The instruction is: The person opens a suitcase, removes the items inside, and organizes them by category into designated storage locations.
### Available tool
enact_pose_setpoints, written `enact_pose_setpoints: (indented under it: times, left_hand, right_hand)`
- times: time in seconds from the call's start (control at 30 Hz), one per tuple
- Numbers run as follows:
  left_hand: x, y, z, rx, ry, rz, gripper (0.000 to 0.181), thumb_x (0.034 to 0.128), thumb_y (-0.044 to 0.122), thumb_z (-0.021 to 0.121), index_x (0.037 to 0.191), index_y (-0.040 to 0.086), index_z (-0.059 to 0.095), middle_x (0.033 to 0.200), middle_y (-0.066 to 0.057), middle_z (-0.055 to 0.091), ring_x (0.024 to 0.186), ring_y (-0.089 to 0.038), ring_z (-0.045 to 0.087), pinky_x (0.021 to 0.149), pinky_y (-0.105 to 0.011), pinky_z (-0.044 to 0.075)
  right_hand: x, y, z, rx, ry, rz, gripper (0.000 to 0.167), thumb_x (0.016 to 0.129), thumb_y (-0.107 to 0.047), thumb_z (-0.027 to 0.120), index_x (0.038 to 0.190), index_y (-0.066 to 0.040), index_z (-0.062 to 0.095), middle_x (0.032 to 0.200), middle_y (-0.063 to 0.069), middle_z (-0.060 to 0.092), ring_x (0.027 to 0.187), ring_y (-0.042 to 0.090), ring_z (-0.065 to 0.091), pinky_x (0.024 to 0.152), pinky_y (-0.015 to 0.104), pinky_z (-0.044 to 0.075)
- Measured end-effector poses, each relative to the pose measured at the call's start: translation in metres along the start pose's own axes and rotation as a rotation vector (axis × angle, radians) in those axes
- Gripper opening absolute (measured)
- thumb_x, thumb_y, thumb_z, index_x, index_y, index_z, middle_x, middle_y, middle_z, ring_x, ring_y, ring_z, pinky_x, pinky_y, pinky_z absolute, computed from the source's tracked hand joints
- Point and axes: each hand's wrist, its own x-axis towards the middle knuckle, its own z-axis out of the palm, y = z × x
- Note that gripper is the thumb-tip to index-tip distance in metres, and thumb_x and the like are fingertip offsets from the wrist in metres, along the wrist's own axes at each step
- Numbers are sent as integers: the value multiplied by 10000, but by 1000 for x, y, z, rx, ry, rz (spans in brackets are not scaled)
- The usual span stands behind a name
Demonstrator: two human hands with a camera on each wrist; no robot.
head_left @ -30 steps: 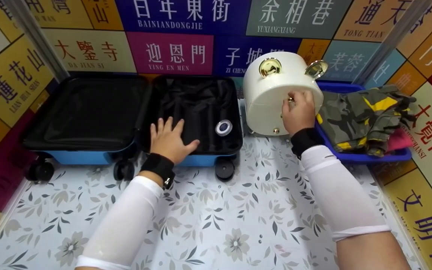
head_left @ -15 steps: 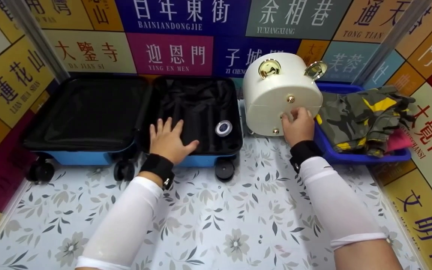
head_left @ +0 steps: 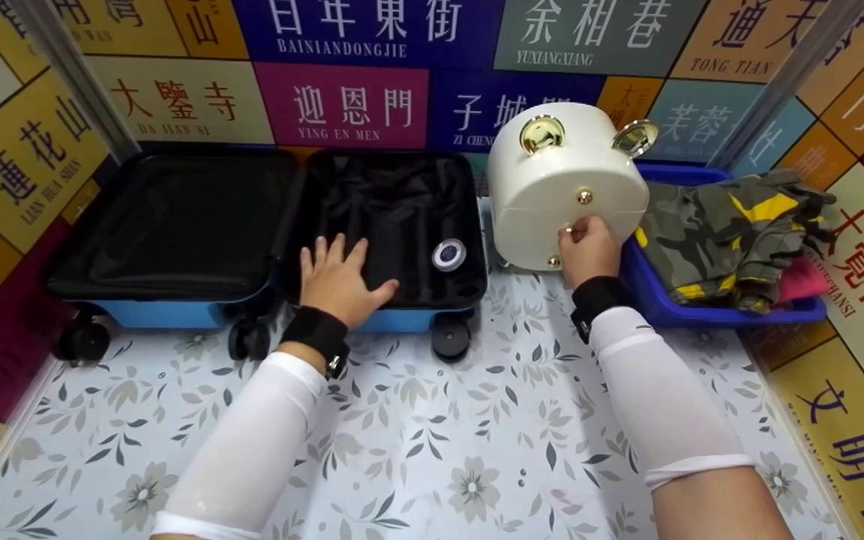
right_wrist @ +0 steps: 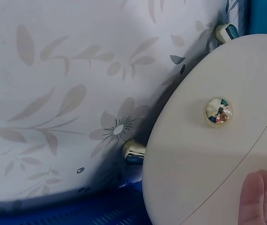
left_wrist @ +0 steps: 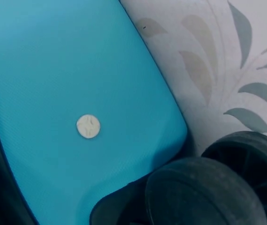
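In the head view my left hand lies spread on the black-lined right half of an open blue suitcase. Right of it stands a white round-fronted drawer box with gold ear shapes on top. My right hand is at its front, thumb and fingers pinching the small middle knob. A gold upper knob and a lower knob show above and below. In the right wrist view, fingertips reach the white front beside a seam; the knob there is mostly hidden.
A round silver-rimmed disc lies in the suitcase's right half. The suitcase's left half lies flat beside it, with black wheels in front. At right, a blue basket holds camouflage clothing and something pink.
My right hand has come down from the upper knob to the middle one and shifted slightly left. My left hand has stayed on the suitcase.
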Motion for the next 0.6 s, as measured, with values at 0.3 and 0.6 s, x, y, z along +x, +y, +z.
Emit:
enact_pose_setpoints:
  times: [0.3, 0.6]
  left_hand:
    - [0, -1, 0, -3, 11, 7, 938, 923, 704, 632, 1642, 151, 391, 1714, -228, 291, 1608, -502, 157, 1305, -657, 39]
    - [-1, -2, -3, -12, 11, 6, 938, 924, 708, 629, 1642, 153, 390, 1719, -225, 283, 1612, -497, 148, 1307, -651, 33]
  right_hand:
    - [-5, 2, 0, 21, 17, 10, 230, 951, -175, 669, 1026, 41, 645, 965, 199, 723, 914, 365, 675, 864, 439, 513]
    - [-19, 5, -5, 47, 39, 2, 203, 937, -156, 682, 1003, 31, 637, 940, 171, 713, 879, 321, 665, 813, 384, 501]
